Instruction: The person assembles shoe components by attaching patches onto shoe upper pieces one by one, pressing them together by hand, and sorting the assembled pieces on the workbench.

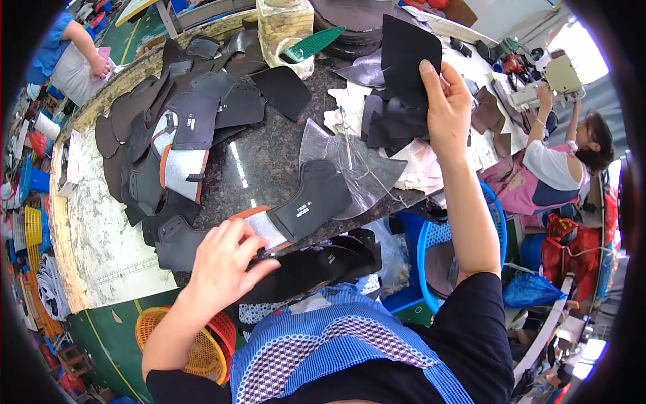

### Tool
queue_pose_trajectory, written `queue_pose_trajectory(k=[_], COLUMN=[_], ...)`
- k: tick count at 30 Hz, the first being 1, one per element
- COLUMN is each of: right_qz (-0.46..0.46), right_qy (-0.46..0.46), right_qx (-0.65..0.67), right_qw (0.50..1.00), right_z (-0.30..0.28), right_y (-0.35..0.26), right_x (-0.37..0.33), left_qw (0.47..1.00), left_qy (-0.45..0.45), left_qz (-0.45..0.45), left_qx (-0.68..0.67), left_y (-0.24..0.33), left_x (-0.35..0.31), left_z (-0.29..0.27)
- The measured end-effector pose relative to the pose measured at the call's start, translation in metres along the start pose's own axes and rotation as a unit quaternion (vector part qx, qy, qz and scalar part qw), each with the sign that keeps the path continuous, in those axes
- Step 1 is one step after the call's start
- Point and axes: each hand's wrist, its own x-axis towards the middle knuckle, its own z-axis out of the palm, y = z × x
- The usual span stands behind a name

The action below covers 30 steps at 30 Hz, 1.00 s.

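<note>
In my right hand [449,108], raised at the right of the work surface, a flat black leather piece [409,57] is pinched upright between thumb and fingers. My left hand [225,262] rests at the near edge, thumb spread away from bent fingers. Its fingertips touch or hover over a stitched shoe upper [311,202] in black with a silvery middle and brown edging; which of the two I cannot tell. More shoe uppers [192,124] lie overlapped in a pile to the left. Below the edge, further black pieces [323,259] lie near my lap.
A dark stone slab [235,168] sits in the bench. Behind it stand a worn pale block [286,27] and a green pointed tool [313,45]. Clear plastic sheet [336,168], a pen [346,138] and black scraps lie centrally. A blue basket [431,236] stands right; a co-worker [558,161] sits beyond.
</note>
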Motion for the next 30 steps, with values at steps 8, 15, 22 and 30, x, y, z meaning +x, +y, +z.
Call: queue_pose_trajectory(k=[8, 15, 22, 30], right_qz=[0.004, 0.106, 0.183, 0.155], right_qy=[-0.054, -0.052, -0.04, 0.1], right_qx=[0.12, 0.245, 0.309, 0.189], right_qw=[0.991, 0.962, 0.933, 0.965], right_z=[0.076, 0.069, 0.079, 0.066], right_y=[-0.036, -0.013, -0.021, 0.006], right_x=[-0.053, -0.071, -0.084, -0.06], left_qw=[0.928, 0.747, 0.68, 0.77], left_qy=[0.066, -0.025, -0.048, -0.095], left_qz=[-0.072, -0.174, -0.217, -0.142], left_qx=[-0.359, -0.641, -0.699, -0.615], left_y=[0.033, 0.019, 0.022, 0.016], left_x=[0.111, 0.096, 0.073, 0.04], left_z=[-0.02, -0.02, -0.013, -0.015])
